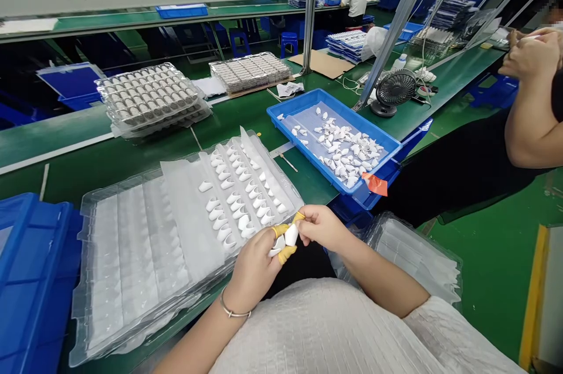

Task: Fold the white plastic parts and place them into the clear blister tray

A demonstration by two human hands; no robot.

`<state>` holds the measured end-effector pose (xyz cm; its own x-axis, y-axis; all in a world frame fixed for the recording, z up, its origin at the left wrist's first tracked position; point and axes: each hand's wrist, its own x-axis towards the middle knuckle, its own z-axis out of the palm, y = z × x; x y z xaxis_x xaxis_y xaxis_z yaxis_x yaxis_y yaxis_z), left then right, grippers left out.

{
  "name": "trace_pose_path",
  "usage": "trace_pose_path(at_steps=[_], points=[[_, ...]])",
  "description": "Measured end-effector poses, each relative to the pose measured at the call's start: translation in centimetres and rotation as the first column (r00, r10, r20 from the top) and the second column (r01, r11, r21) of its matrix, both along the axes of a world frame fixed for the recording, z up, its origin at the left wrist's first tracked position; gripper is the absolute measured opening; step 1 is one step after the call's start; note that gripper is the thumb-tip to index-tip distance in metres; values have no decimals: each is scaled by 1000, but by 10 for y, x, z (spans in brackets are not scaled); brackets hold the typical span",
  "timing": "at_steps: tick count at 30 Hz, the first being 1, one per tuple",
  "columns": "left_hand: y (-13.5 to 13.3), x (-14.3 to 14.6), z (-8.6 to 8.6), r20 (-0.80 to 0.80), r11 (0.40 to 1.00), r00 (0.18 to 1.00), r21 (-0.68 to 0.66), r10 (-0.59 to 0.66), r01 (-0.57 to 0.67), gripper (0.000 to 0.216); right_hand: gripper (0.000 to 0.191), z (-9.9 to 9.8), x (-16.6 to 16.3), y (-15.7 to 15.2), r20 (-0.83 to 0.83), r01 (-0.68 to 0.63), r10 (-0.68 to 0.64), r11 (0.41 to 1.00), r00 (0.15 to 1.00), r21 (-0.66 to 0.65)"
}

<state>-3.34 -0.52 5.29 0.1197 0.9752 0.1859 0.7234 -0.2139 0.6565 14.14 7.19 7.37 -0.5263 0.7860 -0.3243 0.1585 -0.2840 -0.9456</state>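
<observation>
In front of my body my left hand (257, 262) is closed on small white plastic shell pieces (291, 235), at least two of them. The thumb and fingers of my right hand (323, 226) pinch at the edge of the upper piece. Yellow finger cots cover some fingertips on both hands. Just beyond my hands lies a clear plastic tray (132, 186) lined with white sheet. Rows of similar white shells (237, 207) stand in its right half, while thin sheet covers the left half.
A blue bin (281, 139) with many loose white shells sits at the right, with orange tape on its corner. Behind stand stacked trays (149, 95) of grey-white parts and a small black fan (396, 89). Blue crates (35, 280) are at left; another person's arm (536, 87) is at right.
</observation>
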Motion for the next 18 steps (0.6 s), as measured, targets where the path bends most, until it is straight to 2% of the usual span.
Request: trace_pose_path(at_steps=[7, 15, 18], points=[[1, 1, 3, 91, 999, 996, -34, 13, -10, 26, 11, 2, 1, 2, -53, 21, -23, 999, 998, -45], [6, 3, 4, 99, 996, 992, -51, 76, -71, 24, 12, -6, 0, -3, -129, 1, -13, 995, 992, -98], [9, 0, -3, 111, 997, 991, -33, 76, -73, 30, 15, -10, 6, 13, -195, 68, -86, 993, 977, -97]])
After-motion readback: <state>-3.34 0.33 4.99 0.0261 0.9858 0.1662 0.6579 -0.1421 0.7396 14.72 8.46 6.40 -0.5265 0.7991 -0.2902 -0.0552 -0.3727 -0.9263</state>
